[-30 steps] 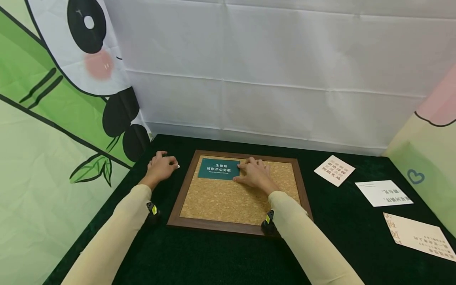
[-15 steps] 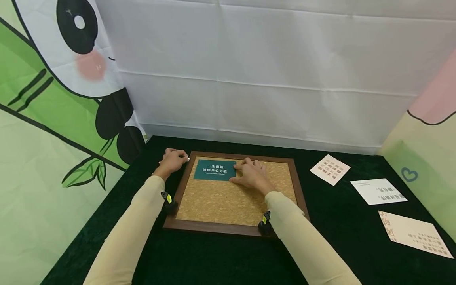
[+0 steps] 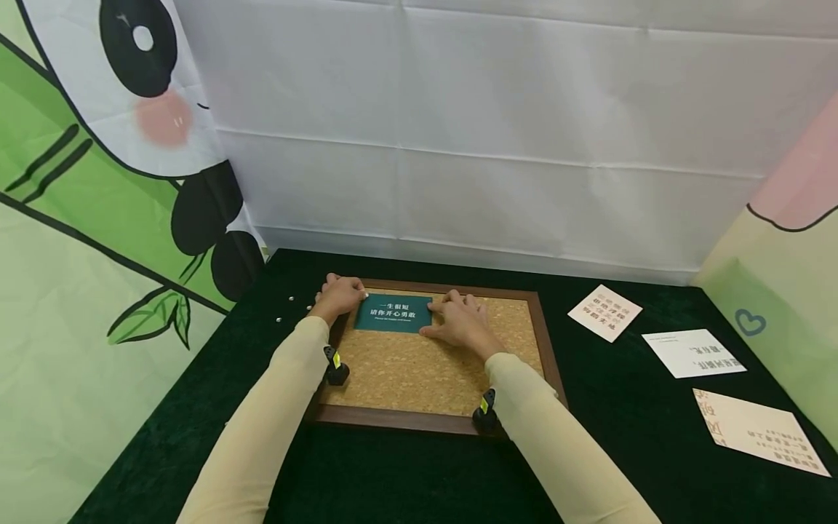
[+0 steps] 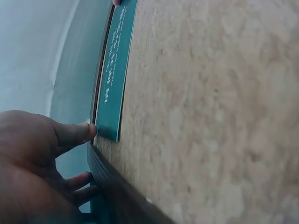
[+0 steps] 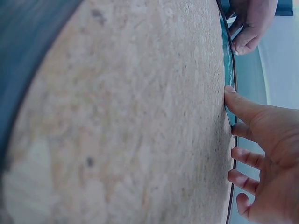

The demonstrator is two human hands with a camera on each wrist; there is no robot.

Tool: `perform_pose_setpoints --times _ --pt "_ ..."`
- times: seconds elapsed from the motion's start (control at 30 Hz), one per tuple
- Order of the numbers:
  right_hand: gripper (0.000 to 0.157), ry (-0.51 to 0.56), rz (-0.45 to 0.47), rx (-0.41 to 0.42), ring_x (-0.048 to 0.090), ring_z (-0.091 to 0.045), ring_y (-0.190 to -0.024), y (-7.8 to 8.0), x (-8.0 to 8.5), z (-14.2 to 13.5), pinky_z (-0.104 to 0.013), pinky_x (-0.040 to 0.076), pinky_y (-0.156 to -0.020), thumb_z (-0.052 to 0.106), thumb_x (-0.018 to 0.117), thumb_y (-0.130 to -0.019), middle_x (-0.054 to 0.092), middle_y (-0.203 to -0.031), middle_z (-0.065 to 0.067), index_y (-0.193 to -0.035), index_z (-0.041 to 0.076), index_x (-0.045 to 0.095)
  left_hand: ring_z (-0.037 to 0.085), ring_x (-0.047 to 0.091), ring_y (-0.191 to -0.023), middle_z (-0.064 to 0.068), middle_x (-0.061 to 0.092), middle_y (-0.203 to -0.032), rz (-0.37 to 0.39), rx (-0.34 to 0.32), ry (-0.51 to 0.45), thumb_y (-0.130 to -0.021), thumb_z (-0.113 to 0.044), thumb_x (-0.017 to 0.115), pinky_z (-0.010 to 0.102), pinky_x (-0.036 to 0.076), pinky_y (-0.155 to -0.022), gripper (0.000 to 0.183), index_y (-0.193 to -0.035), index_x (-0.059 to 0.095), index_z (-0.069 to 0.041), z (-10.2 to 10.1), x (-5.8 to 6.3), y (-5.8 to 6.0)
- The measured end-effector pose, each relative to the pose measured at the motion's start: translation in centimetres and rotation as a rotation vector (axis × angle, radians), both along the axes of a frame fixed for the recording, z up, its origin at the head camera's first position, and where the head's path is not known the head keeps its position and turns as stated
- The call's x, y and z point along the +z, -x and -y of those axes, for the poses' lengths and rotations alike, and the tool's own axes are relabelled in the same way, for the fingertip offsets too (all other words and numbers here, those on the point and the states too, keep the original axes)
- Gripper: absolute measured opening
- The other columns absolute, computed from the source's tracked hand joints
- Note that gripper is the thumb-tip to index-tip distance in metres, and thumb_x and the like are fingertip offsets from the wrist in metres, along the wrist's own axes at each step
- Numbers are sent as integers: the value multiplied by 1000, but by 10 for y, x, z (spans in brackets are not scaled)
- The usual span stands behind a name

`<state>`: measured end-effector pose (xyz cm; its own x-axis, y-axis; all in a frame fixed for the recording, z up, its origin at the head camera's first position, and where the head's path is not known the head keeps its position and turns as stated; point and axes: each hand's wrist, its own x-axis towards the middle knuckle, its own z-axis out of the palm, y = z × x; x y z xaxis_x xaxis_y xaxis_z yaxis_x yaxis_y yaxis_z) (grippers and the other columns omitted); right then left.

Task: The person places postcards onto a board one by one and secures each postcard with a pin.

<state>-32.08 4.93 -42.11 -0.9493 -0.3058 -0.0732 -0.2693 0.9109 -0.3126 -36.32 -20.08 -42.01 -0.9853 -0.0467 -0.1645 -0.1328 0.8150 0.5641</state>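
Observation:
A teal card point(image 3: 393, 313) with white lettering lies on the cork board point(image 3: 406, 371), near its upper left. At the card's upper left corner, my left hand point(image 3: 338, 297) pinches a small white thumbtack point(image 3: 365, 295) between thumb and forefinger. The left wrist view shows the left thumb point(image 4: 81, 133) at that corner, but the tack is mostly hidden there. My right hand point(image 3: 460, 320) rests on the cork, its thumb and forefinger touching the card's right edge. The right fingers point(image 5: 247, 156) are spread and grip nothing in the right wrist view.
A brown wooden frame point(image 3: 552, 349) borders the board on a dark green cloth point(image 3: 393, 473). Several white tacks point(image 3: 278, 319) lie left of it. To the right lie a square card point(image 3: 605, 313), a white card point(image 3: 694, 354) and a cream card point(image 3: 762, 431). Printed fabric stands behind.
My left hand has moved right from the cloth over the frame to the card's corner, carrying the tack. The right hand stays at the card's right edge. The head view has shifted slightly.

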Motion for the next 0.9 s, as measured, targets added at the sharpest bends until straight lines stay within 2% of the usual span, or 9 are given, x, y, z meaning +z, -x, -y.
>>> perform_pose_setpoints --times 0.13,0.27,0.37,0.5,0.7,0.9 --pt "66 7 5 0 39 -29 -115 -1 1 1 -48 30 -92 54 68 -86 44 -141 -5 -144 27 50 38 31 -120 21 33 -130 42 7 25 -103 -22 47 55 25 -100 22 -106 61 -5 -3 4 1" --pt "66 2 5 -5 39 -29 -115 0 0 1 -47 30 -92 54 68 -86 43 -142 -4 -144 28 50 37 32 -118 22 36 -128 97 -6 99 -103 -21 45 55 28 -101 28 -120 60 -5 -7 12 3" --pt "66 -2 4 -11 39 -29 -115 0 0 1 -47 29 -92 54 68 -86 43 -141 -4 -144 28 50 39 32 -121 25 36 -133 155 -15 155 -103 -19 43 58 27 -106 35 -131 55 -4 -12 18 7" --pt "65 -6 0 -9 39 -28 -113 0 -1 1 -46 30 -90 54 68 -87 44 -139 -4 -144 27 50 42 29 -130 29 28 -144 212 3 162 -103 -15 40 59 23 -111 36 -132 54 2 -16 24 9" --pt "65 -10 -10 -7 40 -29 -111 0 0 1 -46 31 -88 54 67 -87 45 -136 -4 -144 27 50 42 29 -130 30 26 -145 225 28 143 -103 -15 42 59 23 -111 34 -128 55 4 -17 26 11" --pt "66 -6 -8 -3 40 -29 -112 0 -1 1 -46 30 -89 54 67 -87 45 -136 -4 -144 26 50 45 33 -131 30 31 -144 171 36 133 -101 -17 48 61 23 -111 36 -131 54 3 -16 24 11"
